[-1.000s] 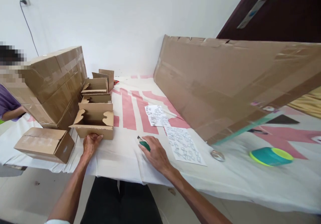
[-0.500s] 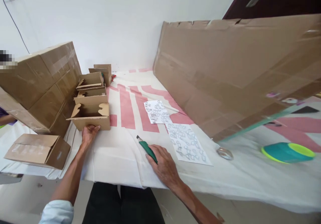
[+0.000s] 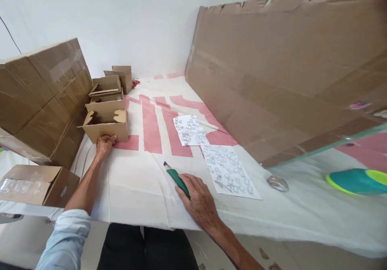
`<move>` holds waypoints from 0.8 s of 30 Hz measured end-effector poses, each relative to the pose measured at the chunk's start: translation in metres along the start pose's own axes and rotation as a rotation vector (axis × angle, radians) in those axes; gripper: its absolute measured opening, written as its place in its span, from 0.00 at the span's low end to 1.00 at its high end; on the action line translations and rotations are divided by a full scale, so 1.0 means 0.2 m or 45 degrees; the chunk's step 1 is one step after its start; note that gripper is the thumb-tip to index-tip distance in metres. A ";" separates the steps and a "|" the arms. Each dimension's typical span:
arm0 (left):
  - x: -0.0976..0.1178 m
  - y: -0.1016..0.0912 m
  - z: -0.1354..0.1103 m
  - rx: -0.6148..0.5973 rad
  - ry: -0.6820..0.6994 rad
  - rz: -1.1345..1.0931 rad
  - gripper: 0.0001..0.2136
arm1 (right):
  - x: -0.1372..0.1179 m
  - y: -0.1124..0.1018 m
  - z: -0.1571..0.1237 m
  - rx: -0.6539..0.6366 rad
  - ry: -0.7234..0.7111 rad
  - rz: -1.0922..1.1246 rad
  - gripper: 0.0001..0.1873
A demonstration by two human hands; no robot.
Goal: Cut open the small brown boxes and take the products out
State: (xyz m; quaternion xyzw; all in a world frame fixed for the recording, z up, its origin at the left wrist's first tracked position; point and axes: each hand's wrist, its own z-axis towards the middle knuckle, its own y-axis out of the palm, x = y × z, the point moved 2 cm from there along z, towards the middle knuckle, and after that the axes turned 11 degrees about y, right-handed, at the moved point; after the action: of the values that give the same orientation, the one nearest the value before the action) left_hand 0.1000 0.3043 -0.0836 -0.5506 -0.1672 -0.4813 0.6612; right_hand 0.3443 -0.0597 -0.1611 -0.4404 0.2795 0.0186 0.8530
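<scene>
My left hand [image 3: 104,144], fingers curled, presses low against the front face of an open cardboard box [image 3: 105,131]. That box stands upright with its top flaps apart; its inside is dark. Behind it, more open cardboard boxes [image 3: 106,85] form a row running toward the wall. My right hand [image 3: 198,199] rests low over the cloth, wrapped around a green utility knife [image 3: 177,181]. The knife's dark tip points up and left, away from the box. Two white sheets [image 3: 231,171] with rows of drawn marks lie right of the knife.
A stack of taped cartons [image 3: 45,100] stands at left, with a closed small carton [image 3: 39,185] before it. A large cardboard panel [image 3: 272,76] leans at right. Near its foot are a tape roll [image 3: 277,183] and a teal-and-yellow object [image 3: 356,181]. White-and-pink cloth [image 3: 145,205] covers the table.
My left hand and the open box have moved a little farther from me, uncovering more of the pink patch beside it. My right hand keeps the knife in nearly the same place. The view has shifted slightly.
</scene>
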 end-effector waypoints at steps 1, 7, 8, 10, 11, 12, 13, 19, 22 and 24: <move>0.00 0.01 0.02 0.002 0.003 0.002 0.20 | 0.00 0.00 0.00 0.006 -0.009 0.001 0.20; 0.00 0.04 0.13 -0.035 0.036 0.011 0.19 | -0.01 0.00 0.00 0.010 -0.024 0.014 0.20; 0.01 0.04 0.14 -0.043 0.038 0.017 0.19 | -0.01 0.00 0.00 0.010 -0.022 0.014 0.20; 0.01 0.05 0.17 -0.060 0.037 0.036 0.19 | -0.01 0.01 0.00 0.014 -0.018 0.011 0.20; 0.02 0.06 0.18 -0.071 0.035 0.050 0.19 | -0.01 0.01 0.00 0.018 -0.018 0.010 0.20; 0.02 0.06 0.19 -0.086 0.029 0.066 0.19 | 0.00 0.01 0.00 0.023 -0.020 0.009 0.20; 0.03 0.07 0.20 -0.104 0.021 0.084 0.19 | 0.00 0.02 0.00 0.031 -0.025 0.007 0.20; 0.07 0.08 0.21 -0.230 -0.047 0.182 0.16 | 0.01 0.04 0.00 0.056 -0.035 0.023 0.19; 0.11 0.08 0.16 -0.285 -0.057 0.199 0.15 | 0.01 0.05 0.00 0.043 -0.030 0.041 0.19; 0.14 0.07 0.11 -0.303 -0.047 0.185 0.14 | 0.01 0.05 0.00 0.030 -0.030 0.042 0.19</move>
State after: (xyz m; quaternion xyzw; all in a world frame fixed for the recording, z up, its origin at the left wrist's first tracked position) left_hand 0.1312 0.3104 -0.0629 -0.6445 -0.0808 -0.4385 0.6212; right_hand 0.3437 -0.0531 -0.1693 -0.4252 0.2768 0.0346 0.8610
